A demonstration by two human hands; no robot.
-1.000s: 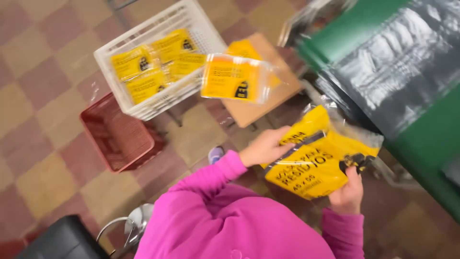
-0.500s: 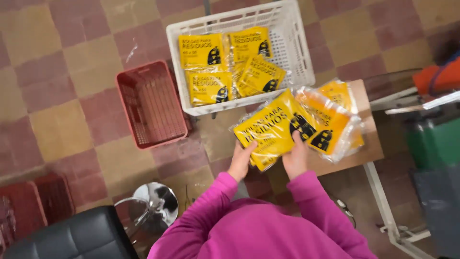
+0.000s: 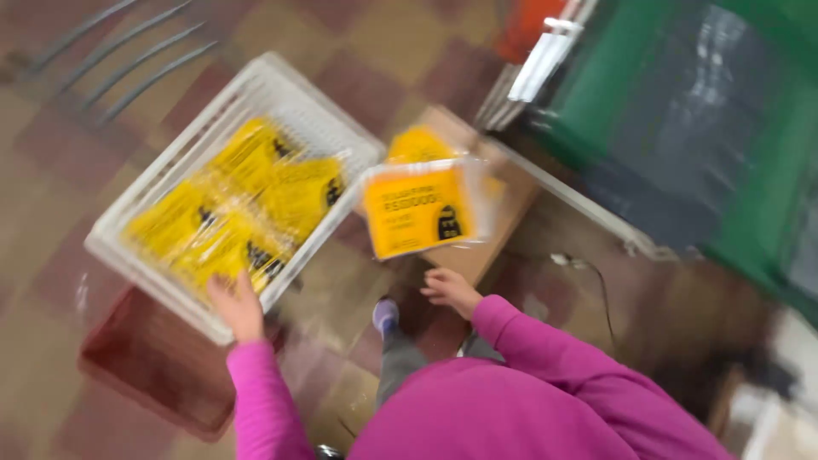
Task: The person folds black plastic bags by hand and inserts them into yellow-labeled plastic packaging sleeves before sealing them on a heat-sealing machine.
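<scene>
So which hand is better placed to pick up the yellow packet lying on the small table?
Probably the right hand: it is open and empty just below the yellow packet. The left hand is over at the white crate's near edge.

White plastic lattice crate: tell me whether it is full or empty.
Partly full: white plastic lattice crate holds several yellow plastic packets, walls rising above them.

I see a white crate (image 3: pixel 332 136) far left, tilted, full of yellow packets (image 3: pixel 247 213), another packet (image 3: pixel 417 209) lying flat just right of it
</scene>
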